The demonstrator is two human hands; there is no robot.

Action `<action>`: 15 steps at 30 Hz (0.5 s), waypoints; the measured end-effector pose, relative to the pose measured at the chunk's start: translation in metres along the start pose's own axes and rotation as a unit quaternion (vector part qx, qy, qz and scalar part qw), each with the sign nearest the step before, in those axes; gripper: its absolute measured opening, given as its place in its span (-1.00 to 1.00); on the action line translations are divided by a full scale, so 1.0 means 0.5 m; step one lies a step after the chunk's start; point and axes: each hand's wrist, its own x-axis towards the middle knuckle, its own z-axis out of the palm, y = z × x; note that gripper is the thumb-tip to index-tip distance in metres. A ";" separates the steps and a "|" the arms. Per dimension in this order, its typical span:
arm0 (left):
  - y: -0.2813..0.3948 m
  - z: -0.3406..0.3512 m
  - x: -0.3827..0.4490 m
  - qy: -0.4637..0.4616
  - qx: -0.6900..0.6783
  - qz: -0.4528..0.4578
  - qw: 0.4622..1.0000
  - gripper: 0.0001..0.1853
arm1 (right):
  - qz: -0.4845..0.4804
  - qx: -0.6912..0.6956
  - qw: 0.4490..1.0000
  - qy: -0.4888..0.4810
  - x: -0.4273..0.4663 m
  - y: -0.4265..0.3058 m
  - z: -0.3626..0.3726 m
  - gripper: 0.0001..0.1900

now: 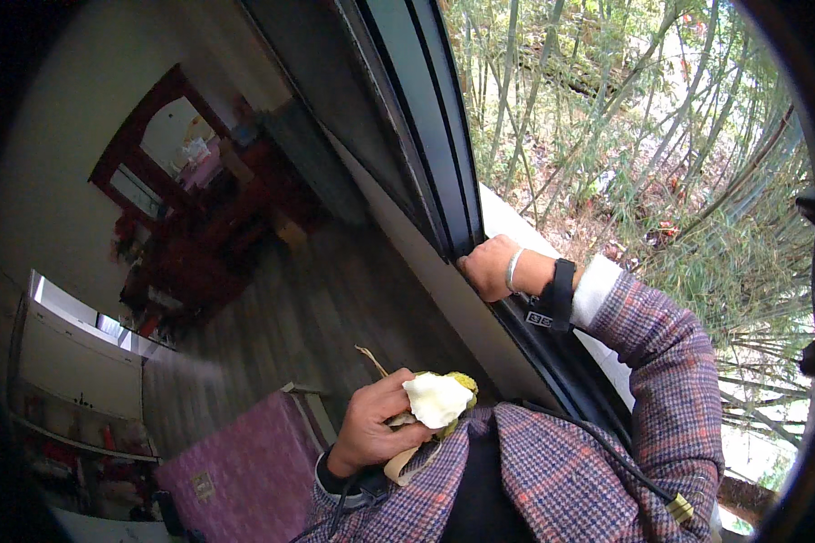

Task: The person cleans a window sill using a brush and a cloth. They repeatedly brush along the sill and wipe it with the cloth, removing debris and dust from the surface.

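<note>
My left hand (379, 422) is low in the middle, in front of the jacket, with its fingers around a bundle. The bundle shows a white, crumpled, tissue-like piece (439, 400) on top, a yellow-green textured thing (463, 382) behind it and a pale strip (407, 468) hanging below. What the yellow-green thing is, I cannot tell. My right hand (490, 267) reaches up to the window, its fingers curled at the lower end of the dark window frame (441, 136); the fingertips are mostly hidden. A bracelet and a black strap are on that wrist.
The dark window track (536, 360) runs diagonally beside my right forearm, with bamboo (625, 122) outside. Inside, a purple-pink covered surface (244, 468) stands at the lower left, above a wood-look floor (299, 326). Dark red furniture with a mirror (176, 139) is farther off. A black cable (611, 451) crosses the jacket.
</note>
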 end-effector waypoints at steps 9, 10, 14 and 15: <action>-0.008 -0.006 -0.015 -0.007 0.005 -0.014 1.000 -0.70 | 0.039 0.072 0.995 0.057 -0.013 0.010 0.025 -0.80; -0.009 -0.005 -0.014 -0.009 0.007 -0.004 1.000 -0.70 | 0.042 0.073 0.994 0.070 -0.013 0.011 0.027 -0.81; -0.009 -0.004 -0.009 -0.011 0.010 0.015 1.000 -0.70 | 0.020 0.047 0.995 0.084 -0.003 0.013 0.035 -0.83; -0.007 -0.004 -0.008 -0.006 0.014 0.019 1.000 -0.70 | 0.015 0.044 0.994 0.098 -0.002 0.010 0.039 -0.83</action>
